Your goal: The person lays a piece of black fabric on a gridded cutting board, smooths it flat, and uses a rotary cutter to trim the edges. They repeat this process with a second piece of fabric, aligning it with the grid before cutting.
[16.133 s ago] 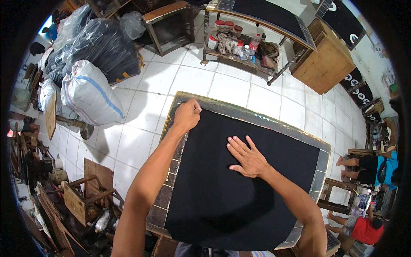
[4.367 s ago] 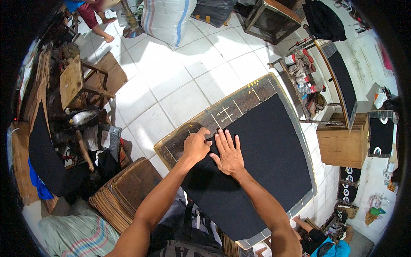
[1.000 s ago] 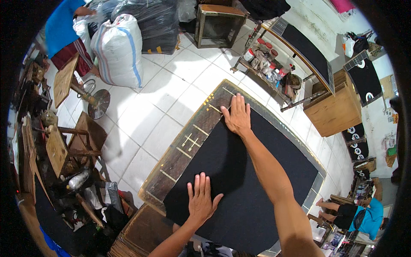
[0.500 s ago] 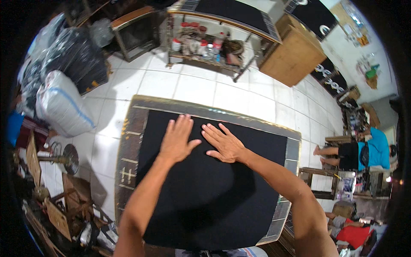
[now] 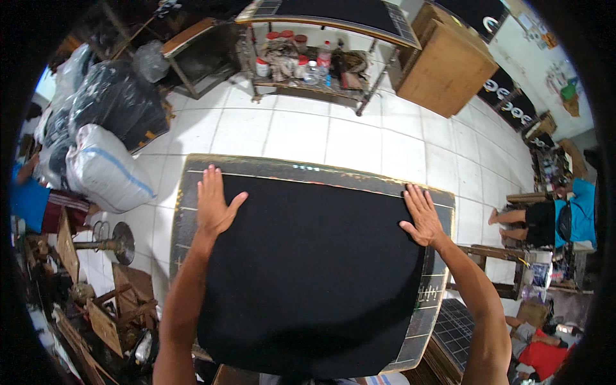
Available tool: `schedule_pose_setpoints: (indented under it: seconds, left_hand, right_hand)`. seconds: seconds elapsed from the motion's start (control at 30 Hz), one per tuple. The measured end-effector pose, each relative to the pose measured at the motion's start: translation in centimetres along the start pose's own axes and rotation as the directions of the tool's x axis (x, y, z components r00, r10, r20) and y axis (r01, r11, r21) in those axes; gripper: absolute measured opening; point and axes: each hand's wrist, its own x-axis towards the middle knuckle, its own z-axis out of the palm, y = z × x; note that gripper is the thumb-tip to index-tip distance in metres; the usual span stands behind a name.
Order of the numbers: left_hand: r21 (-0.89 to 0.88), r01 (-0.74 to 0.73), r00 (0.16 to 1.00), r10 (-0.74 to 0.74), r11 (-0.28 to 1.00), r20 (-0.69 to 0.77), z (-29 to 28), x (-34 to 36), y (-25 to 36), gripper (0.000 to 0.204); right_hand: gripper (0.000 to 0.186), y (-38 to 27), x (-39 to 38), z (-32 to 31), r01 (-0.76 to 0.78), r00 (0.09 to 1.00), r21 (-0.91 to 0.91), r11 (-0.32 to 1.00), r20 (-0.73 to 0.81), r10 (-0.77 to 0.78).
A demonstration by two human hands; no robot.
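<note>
A sheet of black cloth (image 5: 314,269) lies flat on a dark board (image 5: 269,168) with pale ruled marks along its borders. Its near edge reaches the front of the board. My left hand (image 5: 217,202) rests flat at the cloth's far left corner, fingers stretched out and thumb pointing inward. At the far right corner my right hand (image 5: 423,217) lies flat too, with fingers spread, its thumb on the cloth. Neither hand holds anything.
Ahead, a bench (image 5: 327,25) carries another black sheet, with jars and bottles on its lower shelf. Beside it stands a brown wooden box (image 5: 446,67). A white sack (image 5: 109,170) and wooden scraps lie left. A person in a blue shirt (image 5: 577,212) is at right; another is at far left.
My hands have slid apart from the cloth's far middle, the left to the far left corner and the right to the far right corner. The view has shifted slightly.
</note>
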Motion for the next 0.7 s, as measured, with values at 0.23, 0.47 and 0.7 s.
schedule_pose_setpoints:
  seconds: [0.23,0.47,0.7]
  left_hand:
    - [-0.005,0.291,0.954,-0.29,0.957,-0.079,0.6,-4.3,5.9,0.102]
    - [-0.164,0.498,0.867,-0.495,0.851,0.066,-2.7,-29.7,9.6,0.093]
    - [-0.108,0.679,0.732,-0.681,0.726,0.023,-3.2,-40.7,4.6,0.094]
  right_hand:
    - [0.085,-11.9,-0.4,-0.9,0.019,1.0,-0.056,0.998,0.019,-0.018]
    - [0.077,-33.4,15.1,-0.3,0.687,0.726,0.011,0.726,0.017,-0.687]
    - [0.078,-36.7,30.2,0.3,0.571,0.821,-0.101,0.815,0.046,-0.569]
